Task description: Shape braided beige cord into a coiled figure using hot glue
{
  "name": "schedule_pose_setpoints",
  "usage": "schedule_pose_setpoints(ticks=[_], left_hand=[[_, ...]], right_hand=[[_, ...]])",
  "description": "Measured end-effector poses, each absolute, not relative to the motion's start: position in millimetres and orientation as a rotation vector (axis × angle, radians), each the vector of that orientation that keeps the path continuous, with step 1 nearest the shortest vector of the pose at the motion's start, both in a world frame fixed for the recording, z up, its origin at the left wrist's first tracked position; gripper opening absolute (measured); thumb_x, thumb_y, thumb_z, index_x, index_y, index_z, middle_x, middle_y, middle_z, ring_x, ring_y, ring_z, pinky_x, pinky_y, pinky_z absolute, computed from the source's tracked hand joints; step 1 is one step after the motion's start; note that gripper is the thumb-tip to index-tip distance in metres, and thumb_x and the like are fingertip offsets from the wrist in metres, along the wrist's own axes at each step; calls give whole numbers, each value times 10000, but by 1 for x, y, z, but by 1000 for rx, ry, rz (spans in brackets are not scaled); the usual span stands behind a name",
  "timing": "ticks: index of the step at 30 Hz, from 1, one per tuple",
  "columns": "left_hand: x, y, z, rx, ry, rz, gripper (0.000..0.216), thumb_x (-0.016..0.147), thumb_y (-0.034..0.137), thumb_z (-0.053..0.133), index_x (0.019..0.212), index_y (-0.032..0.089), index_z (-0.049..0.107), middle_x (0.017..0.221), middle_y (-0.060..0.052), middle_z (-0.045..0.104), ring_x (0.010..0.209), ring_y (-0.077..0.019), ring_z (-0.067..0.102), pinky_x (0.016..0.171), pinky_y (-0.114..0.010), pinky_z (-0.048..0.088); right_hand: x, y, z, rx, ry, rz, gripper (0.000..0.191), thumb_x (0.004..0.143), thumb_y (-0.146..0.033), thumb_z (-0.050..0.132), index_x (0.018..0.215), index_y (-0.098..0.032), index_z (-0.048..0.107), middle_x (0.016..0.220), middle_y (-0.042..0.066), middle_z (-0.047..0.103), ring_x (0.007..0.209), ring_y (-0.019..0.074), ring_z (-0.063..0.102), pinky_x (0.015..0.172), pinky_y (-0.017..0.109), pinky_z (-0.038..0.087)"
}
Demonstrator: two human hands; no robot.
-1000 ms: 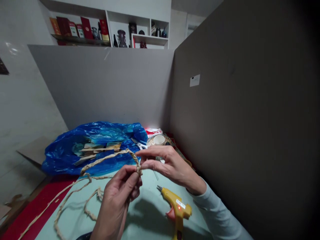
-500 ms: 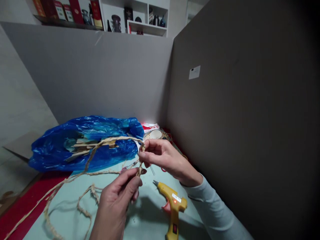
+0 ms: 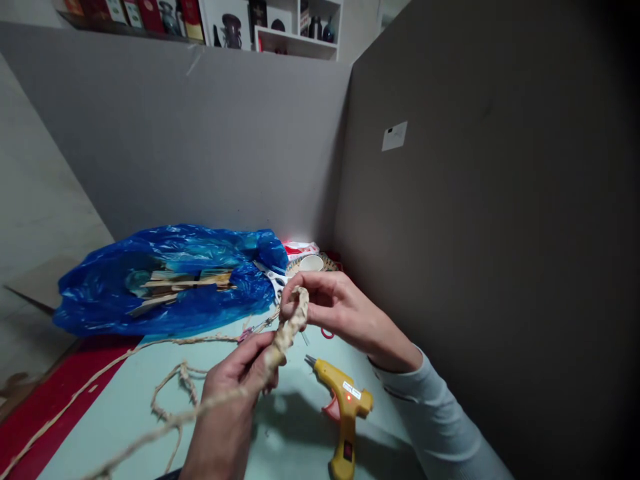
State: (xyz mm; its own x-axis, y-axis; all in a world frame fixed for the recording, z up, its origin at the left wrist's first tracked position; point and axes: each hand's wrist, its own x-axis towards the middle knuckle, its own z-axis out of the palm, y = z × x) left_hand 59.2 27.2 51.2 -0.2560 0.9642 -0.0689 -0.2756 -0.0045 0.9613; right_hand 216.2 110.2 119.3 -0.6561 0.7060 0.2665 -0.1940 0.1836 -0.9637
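A twisted tan cord [image 3: 286, 337] runs between my two hands over the table. My left hand [image 3: 245, 373] pinches its lower part between thumb and fingers. Higher up and to the right, my right hand [image 3: 325, 303] is closed on the cord where it bends over. One loose length trails across my left wrist toward the lower left. Below my right hand lies a yellow glue gun [image 3: 345, 407] on its side, its small red light lit and its nozzle toward the cord. More cord [image 3: 170, 393] lies in loops on the table left of my left hand.
A blue plastic bag [image 3: 175, 240] with flat wooden-looking strips [image 3: 190, 283] lies at the back left. White-handled scissors [image 3: 277, 283] and a white cup [image 3: 311, 263] are behind my hands. Grey panels [image 3: 240, 133] stand behind and to the right.
The loose cord that arched up left of my hands now falls across my left wrist toward me. My hands still hold the cord close together. The view has tilted slightly down.
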Motion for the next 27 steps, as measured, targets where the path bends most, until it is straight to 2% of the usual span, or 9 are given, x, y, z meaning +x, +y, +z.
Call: schedule_pose_setpoints(ticks=[7,12,15,18,23,27], left_hand=[[58,30,56,760,1192,1528,329,624,481,903,810,220,826,700,-18,711,619,-110,551,596,-177,467],[60,22,60,795,1242,1584,320,642,485,881,837,235,831,709,-14,708,612,-135,542,594,-210,468],[62,19,63,966,1341,1649,214,685,429,855,822,264,843,793,-34,746,740,-205,609,680,-255,485],[65,17,64,1296,1458,1777,107,781,346,767,844,325,850,879,-31,772,860,-251,659,766,-277,476],[69,13,65,1563,1469,1912,158,790,249,755,885,337,846,824,-21,768,745,-237,669,815,-292,474],[69,11,68,1612,1458,1996,200,803,208,734,891,337,859,792,-27,774,700,-233,689,813,-303,478]], right_hand=[[218,119,112,-541,-1714,1626,208,800,-309,753,763,-150,623,676,-26,597,588,88,563,585,217,441],[219,115,116,-566,-1743,1658,241,821,-350,768,778,-153,636,686,-34,584,584,82,529,553,210,412],[222,115,118,-546,-1789,1633,222,841,-335,774,799,-154,653,639,-39,598,572,85,514,545,206,401],[226,114,121,-495,-1832,1602,213,844,-321,785,833,-156,650,671,-25,634,625,97,569,597,210,441],[233,107,128,-437,-1855,1614,227,850,-300,792,849,-147,624,769,-8,635,689,107,643,677,235,513],[235,102,130,-384,-1895,1616,231,858,-278,781,821,-153,591,827,15,642,719,119,657,662,237,516]])
